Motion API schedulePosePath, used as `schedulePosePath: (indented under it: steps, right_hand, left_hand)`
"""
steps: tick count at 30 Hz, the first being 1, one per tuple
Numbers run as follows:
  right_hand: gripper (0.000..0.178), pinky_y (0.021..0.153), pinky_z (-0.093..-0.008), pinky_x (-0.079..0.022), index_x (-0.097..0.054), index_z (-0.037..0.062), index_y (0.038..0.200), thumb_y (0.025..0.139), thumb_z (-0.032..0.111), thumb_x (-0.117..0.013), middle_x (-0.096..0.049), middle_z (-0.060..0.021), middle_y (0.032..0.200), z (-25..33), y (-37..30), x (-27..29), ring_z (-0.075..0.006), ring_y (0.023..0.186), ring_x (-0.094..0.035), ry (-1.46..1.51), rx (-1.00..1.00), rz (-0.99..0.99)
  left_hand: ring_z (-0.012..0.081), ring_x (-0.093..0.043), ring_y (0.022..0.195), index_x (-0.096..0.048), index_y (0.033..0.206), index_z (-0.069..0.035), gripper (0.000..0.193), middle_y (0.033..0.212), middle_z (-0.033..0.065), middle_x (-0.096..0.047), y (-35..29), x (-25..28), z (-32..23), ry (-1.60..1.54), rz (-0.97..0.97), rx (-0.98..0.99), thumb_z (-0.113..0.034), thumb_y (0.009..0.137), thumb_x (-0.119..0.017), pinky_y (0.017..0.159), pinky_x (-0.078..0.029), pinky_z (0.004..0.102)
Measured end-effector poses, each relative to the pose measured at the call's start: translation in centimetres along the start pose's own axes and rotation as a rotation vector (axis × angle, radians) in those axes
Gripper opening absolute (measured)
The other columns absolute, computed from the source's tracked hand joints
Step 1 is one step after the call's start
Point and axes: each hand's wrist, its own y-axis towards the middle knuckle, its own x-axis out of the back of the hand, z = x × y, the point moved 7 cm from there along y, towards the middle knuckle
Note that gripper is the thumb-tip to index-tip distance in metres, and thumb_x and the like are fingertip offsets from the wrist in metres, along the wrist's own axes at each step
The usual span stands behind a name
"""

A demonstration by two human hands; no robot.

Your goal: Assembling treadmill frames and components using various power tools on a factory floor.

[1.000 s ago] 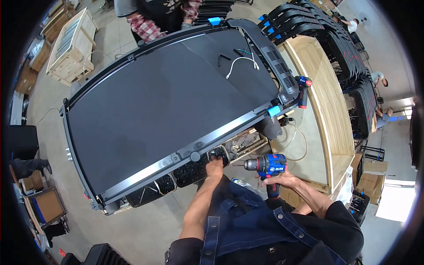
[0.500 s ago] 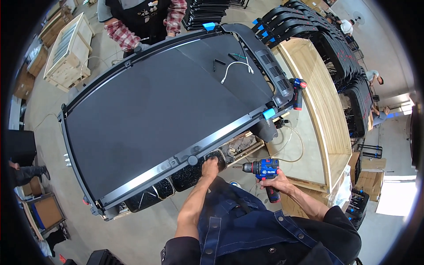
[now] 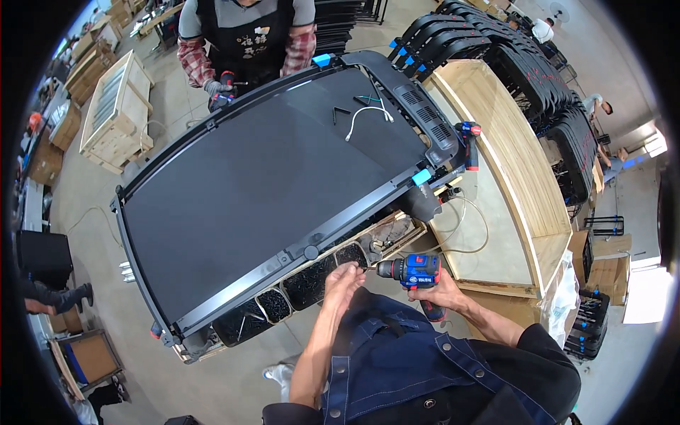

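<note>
My right hand (image 3: 438, 289) is wrapped round the grip of a blue and black cordless drill (image 3: 418, 272), whose bit points left. At the bit's tip, the fingers of my left hand (image 3: 345, 278) are pinched together; whatever they hold is too small to make out. Just beyond my hands lies a treadmill deck with a black belt (image 3: 262, 184), a grey side rail (image 3: 241, 283) along its near edge. Below that rail stand black bins (image 3: 312, 283) of small dark parts. A white cable (image 3: 368, 113) and black hex keys (image 3: 341, 113) rest on the belt.
Across the deck a person (image 3: 248, 49) in an apron and gloves holds another drill (image 3: 223, 91). To the right are a wooden crate (image 3: 520, 177), a second cordless drill (image 3: 469, 145) at its edge, and stacked black frames (image 3: 531, 92). A slatted crate (image 3: 117, 113) stands far left.
My left hand has come up from the bins to the drill's bit, while the drill has shifted slightly left. The person opposite now shows a drill in hand. My view has shifted a little.
</note>
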Motion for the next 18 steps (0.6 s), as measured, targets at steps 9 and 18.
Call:
schedulePosePath:
  steps: [9,18]
  right_hand:
    - [0.051,0.081,-0.0298,-0.055,-0.064,0.0031,0.117,0.072,0.012,-0.086,-0.069,-0.0019,0.097,3.7,-0.9,1.8,-0.0104,0.087,-0.064,-0.037,0.118,-0.014]
    - [0.049,0.085,-0.0315,-0.055,-0.065,0.0011,0.118,0.077,0.015,-0.087,-0.072,-0.0048,0.100,4.5,4.9,9.0,-0.0110,0.089,-0.065,-0.052,0.165,0.123]
  left_hand:
    - [0.0243,-0.072,0.097,-0.065,0.106,-0.003,0.017,0.101,0.0119,-0.072,-3.0,-6.1,-1.5,-0.426,0.081,-0.066,-0.019,0.100,-0.066,0.084,-0.063,0.0342]
    - [0.0152,-0.070,0.087,-0.065,0.100,-0.007,0.020,0.094,0.0052,-0.072,0.4,-12.9,-4.3,-0.258,-0.105,-0.157,-0.027,0.100,-0.067,0.078,-0.061,0.0291]
